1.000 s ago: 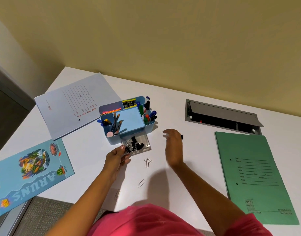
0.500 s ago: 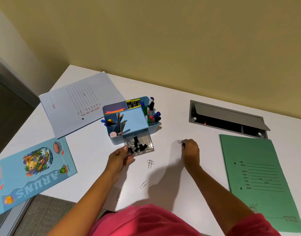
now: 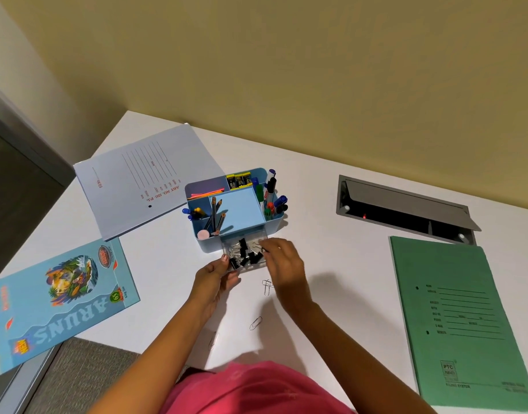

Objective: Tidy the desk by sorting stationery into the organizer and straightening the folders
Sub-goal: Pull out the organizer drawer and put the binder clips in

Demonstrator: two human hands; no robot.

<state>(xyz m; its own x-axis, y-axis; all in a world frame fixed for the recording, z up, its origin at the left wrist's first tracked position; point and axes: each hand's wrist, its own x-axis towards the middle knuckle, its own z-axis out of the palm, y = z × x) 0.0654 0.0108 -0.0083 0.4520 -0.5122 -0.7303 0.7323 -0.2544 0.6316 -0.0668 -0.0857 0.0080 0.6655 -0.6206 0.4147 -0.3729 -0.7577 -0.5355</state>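
**Right hand at the clip drawer, left hand steadying it**

I see the blue organizer (image 3: 236, 216) standing upright near the middle of the white desk (image 3: 331, 264), with pencils and pens leaning in its compartments. Its clear drawer (image 3: 245, 255) is pulled out toward me, long axis running left to right, and it holds a loose heap of black binder clips (image 3: 242, 258).

My left hand (image 3: 215, 279) grips the drawer's near left corner, fingers curled under the front edge and thumb on top. My right hand (image 3: 282, 261) is over the drawer's right end, fingertips pinched together on a small dark thing; I cannot tell for sure whether it is a binder clip.

Just beside that wrist, two paper clips (image 3: 266, 286) lie touching, their long axes pointing roughly away from me. Another paper clip (image 3: 256, 323) lies nearer me, tilted diagonally.

The lilac folder (image 3: 143, 180) lies skewed behind and left of the organizer, its print upside down to me. The green folder (image 3: 463, 321) lies flat at the far right, long axis running toward me, slightly askew. A blue notebook (image 3: 59, 300) overhangs the left desk edge at an angle.
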